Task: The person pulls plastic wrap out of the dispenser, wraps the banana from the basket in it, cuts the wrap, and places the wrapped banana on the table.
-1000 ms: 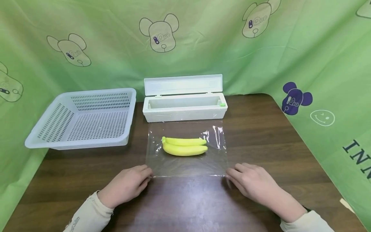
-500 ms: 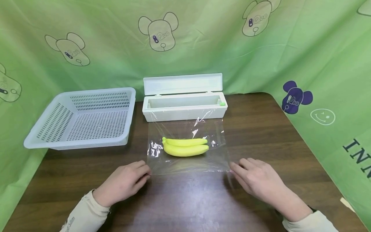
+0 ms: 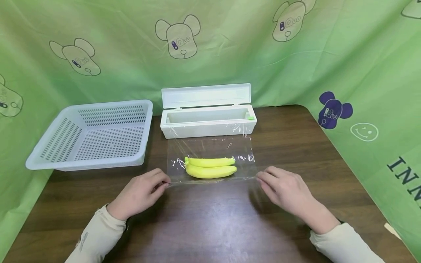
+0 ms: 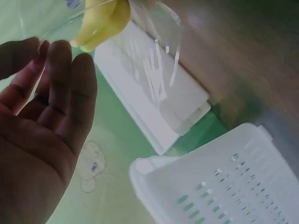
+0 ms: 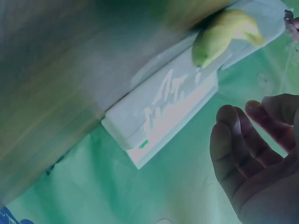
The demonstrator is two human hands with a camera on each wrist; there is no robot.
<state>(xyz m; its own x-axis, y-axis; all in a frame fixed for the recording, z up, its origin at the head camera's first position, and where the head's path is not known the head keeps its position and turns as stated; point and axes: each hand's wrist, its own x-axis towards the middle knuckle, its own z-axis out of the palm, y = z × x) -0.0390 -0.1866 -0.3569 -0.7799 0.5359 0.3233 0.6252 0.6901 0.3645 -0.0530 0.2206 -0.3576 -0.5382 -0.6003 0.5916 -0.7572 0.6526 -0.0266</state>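
Two joined yellow bananas [image 3: 210, 168] lie on the table, with a sheet of clear plastic wrap [image 3: 210, 146] around them. The sheet runs forward from the white wrap dispenser box [image 3: 210, 128], whose lid stands up at the back. At the sheet's near left corner my left hand [image 3: 141, 190] pinches the edge between thumb and fingers. My right hand [image 3: 286, 188] pinches the near right corner. Between the two hands the near edge is stretched nearly straight, just in front of the bananas. The left wrist view shows the film's edge at the left fingertips [image 4: 60, 45].
A pale perforated plastic basket [image 3: 90, 160] stands at the left on the brown wooden table [image 3: 210, 226]. Behind the table hangs a green printed cloth [image 3: 230, 54], which also runs along the right side. A small green tab [image 3: 251, 118] sits at the box's right end.
Both hands, still pinching the wrap's corners, have moved away from the body toward the bananas. The near edge of the film has come closer to the bananas, which stay in place.
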